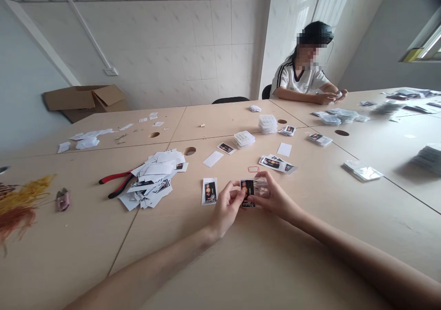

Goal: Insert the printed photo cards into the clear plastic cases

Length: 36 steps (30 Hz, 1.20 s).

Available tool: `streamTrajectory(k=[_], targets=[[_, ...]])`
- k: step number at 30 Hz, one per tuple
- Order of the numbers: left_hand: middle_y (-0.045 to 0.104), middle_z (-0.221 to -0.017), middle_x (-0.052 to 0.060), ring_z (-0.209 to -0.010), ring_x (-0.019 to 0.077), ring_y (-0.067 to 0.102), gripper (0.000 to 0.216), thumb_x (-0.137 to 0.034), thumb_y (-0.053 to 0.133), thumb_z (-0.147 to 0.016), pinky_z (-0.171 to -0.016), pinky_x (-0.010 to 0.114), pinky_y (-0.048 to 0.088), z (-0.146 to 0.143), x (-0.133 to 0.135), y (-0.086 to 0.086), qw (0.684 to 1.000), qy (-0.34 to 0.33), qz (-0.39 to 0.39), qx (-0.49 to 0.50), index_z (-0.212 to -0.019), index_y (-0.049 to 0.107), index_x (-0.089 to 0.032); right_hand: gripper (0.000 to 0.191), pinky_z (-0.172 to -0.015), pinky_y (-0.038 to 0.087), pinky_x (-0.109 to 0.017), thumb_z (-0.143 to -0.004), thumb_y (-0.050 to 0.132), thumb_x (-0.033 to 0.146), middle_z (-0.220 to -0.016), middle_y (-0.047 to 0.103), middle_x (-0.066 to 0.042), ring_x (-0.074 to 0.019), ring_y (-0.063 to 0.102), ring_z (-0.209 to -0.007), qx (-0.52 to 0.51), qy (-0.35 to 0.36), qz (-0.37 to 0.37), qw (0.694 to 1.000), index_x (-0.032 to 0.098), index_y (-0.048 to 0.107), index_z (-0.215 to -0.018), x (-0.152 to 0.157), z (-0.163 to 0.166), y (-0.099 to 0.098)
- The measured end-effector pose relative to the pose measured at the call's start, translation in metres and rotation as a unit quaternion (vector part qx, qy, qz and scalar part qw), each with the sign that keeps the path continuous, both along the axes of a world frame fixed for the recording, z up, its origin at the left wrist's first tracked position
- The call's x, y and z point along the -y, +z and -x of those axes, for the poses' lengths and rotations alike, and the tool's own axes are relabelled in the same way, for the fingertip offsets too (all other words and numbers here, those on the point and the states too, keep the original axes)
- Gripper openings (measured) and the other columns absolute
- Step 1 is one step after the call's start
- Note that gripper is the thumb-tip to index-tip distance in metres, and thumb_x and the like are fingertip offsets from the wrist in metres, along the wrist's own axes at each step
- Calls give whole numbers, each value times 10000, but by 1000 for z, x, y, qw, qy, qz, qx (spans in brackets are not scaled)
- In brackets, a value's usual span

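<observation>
While L hand and R hand pinch printed card w/ clear plastic sleeve between them, fingers curled, 2nd printed card lies just left of hands; red-handled pliers + pile of cards and white paper further left.

Matt laminate tabletop, glossy paper card, probably clear plastic sleeves, red-handled metal pliers

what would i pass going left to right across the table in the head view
yellow tassels → red pliers → paper pile → printed card → left hand → held card → right hand → clear packet
</observation>
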State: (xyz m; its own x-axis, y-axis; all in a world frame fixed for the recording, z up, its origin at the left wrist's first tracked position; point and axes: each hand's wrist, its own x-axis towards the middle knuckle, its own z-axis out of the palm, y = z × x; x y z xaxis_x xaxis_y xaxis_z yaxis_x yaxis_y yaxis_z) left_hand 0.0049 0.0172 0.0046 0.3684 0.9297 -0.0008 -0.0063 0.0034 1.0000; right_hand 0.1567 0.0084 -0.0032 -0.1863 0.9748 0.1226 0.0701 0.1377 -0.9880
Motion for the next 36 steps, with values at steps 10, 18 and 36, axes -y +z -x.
streamTrajectory(k=[10,18,36], targets=[[530,-711,-24,-624,89,504,195,-366,434,-788,-555,179,418,-1,1,1,1000,0,-17,8,-876,468,-195,394,-552,468,-270,-693,584,317,-826,589,-36,-140,588,-624,58,-7,-47,997,235,306,-961,10,5,7],[562,-714,-9,-708,121,537,218,-382,437,-785,-634,206,407,-1,0,0,1000,3,-24,-20,-870,461,-182,432,-489,427,-221,-666,608,298,-670,522,34,-101,519,-540,90,-6,-63,994,227,329,-988,3,-4,2],[574,-714,-7,-655,124,553,258,-364,417,-801,-673,250,427,3,2,-2,1000,-11,-6,16,-992,433,-191,736,-665,473,-314,-643,624,342,-972,518,-80,-158,553,-747,183,-63,-127,973,214,193,-1226,6,2,-11]])
